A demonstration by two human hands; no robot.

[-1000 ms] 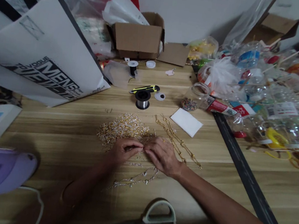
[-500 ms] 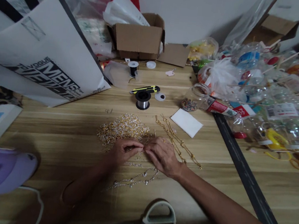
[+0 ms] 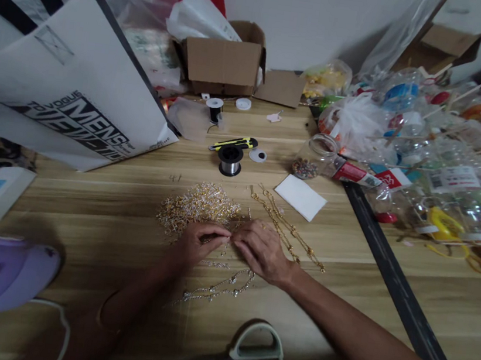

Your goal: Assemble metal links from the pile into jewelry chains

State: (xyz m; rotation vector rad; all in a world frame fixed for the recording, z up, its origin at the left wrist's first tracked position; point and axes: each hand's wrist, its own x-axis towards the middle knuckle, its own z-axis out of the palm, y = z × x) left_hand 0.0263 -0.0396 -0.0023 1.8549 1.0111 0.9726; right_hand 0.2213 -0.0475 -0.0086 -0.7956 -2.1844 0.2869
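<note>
Grip of the left hand (image 3: 196,245): narrow, with thumb and forefinger pinched on a small metal piece (image 3: 224,239) that is too small to identify further. Grip of the right hand (image 3: 260,250): fingers bunched and pointing left, tips meeting those of the left hand. The back of the hand hides the tips, so I cannot tell whether they hold the same piece.

Step in hand, as judged: fine two-handed work on one small part, carried out just above the desk (image 3: 109,198) at the point where the two sets of fingertips meet.

Position of parts, left to right:
- The pile of gold findings (image 3: 197,205) lies just beyond the left hand, its near edge touching or almost touching the fingertips.
- The pinched piece sits between both hands, at the pile's near right corner.
- The silver chain (image 3: 217,286) lies on the desk just nearer the person than the hands, below the pinch point.
- The gold chains (image 3: 287,230) run diagonally beside and partly under the right hand.

Handling requirement, as judged: any further move on this piece calls for a tight fingertip pinch and small, steady motions, keeping loose findings clear.
</note>
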